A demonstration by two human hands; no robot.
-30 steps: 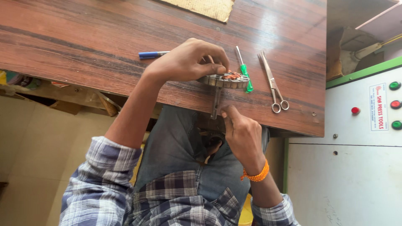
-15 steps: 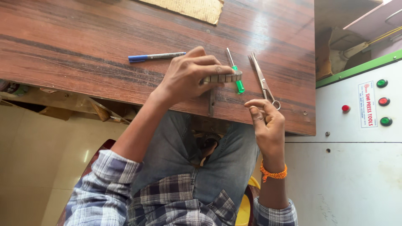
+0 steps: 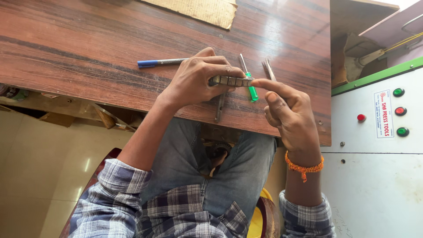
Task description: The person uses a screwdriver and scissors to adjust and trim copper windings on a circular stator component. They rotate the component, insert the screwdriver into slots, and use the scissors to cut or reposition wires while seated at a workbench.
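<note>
Left hand (image 3: 196,81) is gripping a small metal part (image 3: 231,81), a flat segmented strip seen edge-on, holding it just above the table (image 3: 88,48) near its front edge. A thin metal stem is hanging from the part below the table edge. Right hand (image 3: 288,112) is half curled, holding nothing; its index fingertip is pressing against the free end of the part.

Judgement: a fitting or adjusting step is under way, with one hand steadying and the other pushing. A further push would need the left grip kept firm.

Nearby on the table: green-handled screwdriver (image 3: 251,90) just behind the part, scissors (image 3: 269,70) partly hidden by the right hand, blue pen (image 3: 161,62), cardboard sheet (image 3: 198,9). A white control cabinet (image 3: 374,154) with coloured buttons is standing to the right.
</note>
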